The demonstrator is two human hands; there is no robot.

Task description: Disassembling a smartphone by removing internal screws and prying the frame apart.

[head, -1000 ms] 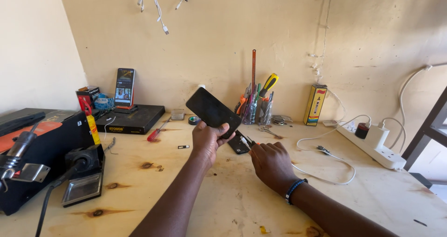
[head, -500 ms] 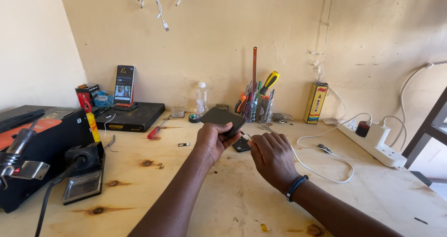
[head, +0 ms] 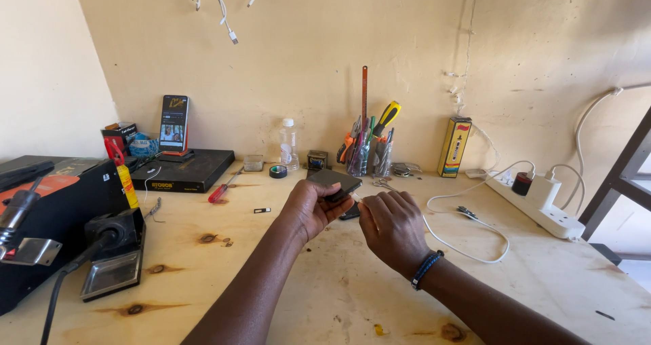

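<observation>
At the centre of the frame, a dark flat phone (head: 333,180) is gripped by the fingers of the left hand (head: 308,209) and held nearly level above the wooden workbench (head: 325,284). Just to its right, the fingertips of the right hand (head: 392,228) are pinched together at the phone's near edge; whether anything is held between them cannot be told. A small dark part (head: 350,213) lies on the bench under the hands. Further back stands a tool holder (head: 366,155); a white power strip (head: 536,199) is seen at the right.
</observation>
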